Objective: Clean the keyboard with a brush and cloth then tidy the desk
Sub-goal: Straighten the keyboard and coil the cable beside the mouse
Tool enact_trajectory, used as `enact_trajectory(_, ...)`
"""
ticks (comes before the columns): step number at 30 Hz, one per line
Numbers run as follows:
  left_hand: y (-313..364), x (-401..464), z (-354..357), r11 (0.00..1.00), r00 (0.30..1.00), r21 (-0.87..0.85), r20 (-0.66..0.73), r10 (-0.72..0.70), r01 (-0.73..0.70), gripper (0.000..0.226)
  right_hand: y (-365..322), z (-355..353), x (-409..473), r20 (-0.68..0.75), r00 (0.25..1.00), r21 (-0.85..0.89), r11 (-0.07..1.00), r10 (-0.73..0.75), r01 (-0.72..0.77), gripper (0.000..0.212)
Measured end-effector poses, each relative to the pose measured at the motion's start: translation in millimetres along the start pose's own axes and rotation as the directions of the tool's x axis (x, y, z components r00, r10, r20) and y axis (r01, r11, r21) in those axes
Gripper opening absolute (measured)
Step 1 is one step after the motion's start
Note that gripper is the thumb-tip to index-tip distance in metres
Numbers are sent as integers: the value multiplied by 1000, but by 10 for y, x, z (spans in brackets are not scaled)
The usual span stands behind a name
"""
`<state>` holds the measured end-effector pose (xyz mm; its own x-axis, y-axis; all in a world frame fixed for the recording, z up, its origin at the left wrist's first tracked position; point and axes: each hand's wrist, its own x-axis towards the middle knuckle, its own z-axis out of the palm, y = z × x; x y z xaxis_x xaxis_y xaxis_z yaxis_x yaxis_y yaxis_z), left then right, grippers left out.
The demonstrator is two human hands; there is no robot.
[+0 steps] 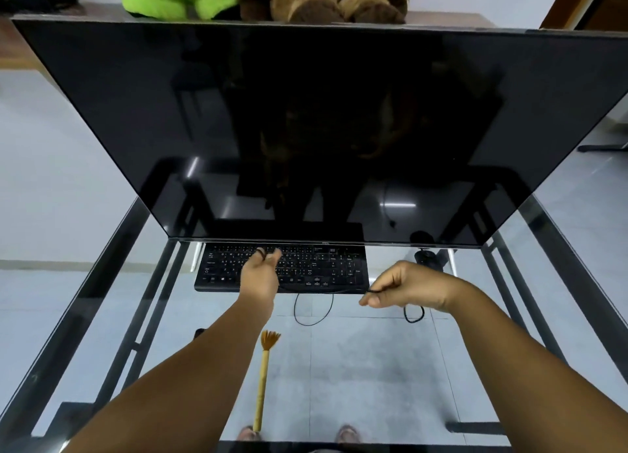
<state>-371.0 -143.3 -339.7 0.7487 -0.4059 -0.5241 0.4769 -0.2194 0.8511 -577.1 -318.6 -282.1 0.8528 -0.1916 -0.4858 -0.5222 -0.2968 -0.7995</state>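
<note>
Left hand (261, 273) pinches a loop of black cable (314, 311) over the keyboard (306, 269); right hand (406, 288) pinches the same cable nearer the desk's edge.

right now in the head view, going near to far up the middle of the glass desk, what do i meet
wooden-handled brush with tan bristles → loop of thin black cable → black keyboard → large dark monitor screen → brown plush toy

Home office: glass desk (102, 282), monitor (306, 130), plush toys (319, 1).
</note>
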Motion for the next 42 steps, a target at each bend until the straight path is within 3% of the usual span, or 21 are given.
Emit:
enact_trajectory(4,-100,-59,74,985,945,169,316,-84,31,51,-275,-117,-84,-47,995,34,996,-85,87,13)
enact_trajectory(6,-109,-164,120,986,861,139,486,-148,91,25,-389,-174,-114,-88,988,66,989,-128,134,14)
enact_trajectory(8,-81,-312,157,976,765,168,607,-215,140,29,-437,-207,-68,-185,972,71,985,-142,158,15)
enact_trajectory(12,40,-525,201,956,576,220,763,-293,196,44,-301,-217,209,-456,877,84,974,-152,212,9)
enact_trajectory(15,149,-602,207,954,533,154,801,-273,258,48,-118,-205,377,-579,810,108,976,-95,192,11)
enact_trajectory(18,229,-583,148,940,543,38,808,-228,339,48,9,-155,418,-579,816,100,991,-14,88,16)
enact_trajectory(23,304,-509,84,864,600,-239,795,-88,443,48,223,-50,426,-432,891,24,990,137,-140,23)
enact_trajectory(29,403,-397,118,779,829,-510,559,-22,365,41,254,93,377,-191,961,-62,975,199,-214,27)
enact_trajectory(33,387,-288,133,723,926,-627,374,-47,290,36,194,182,332,4,969,-184,953,247,-242,27)
enact_trajectory(38,332,-171,129,720,970,-664,238,-52,202,36,12,235,259,183,949,-180,958,256,-223,22)
enact_trajectory(42,259,-40,128,802,986,-582,156,-50,133,43,-115,181,193,269,937,-246,956,222,-156,23)
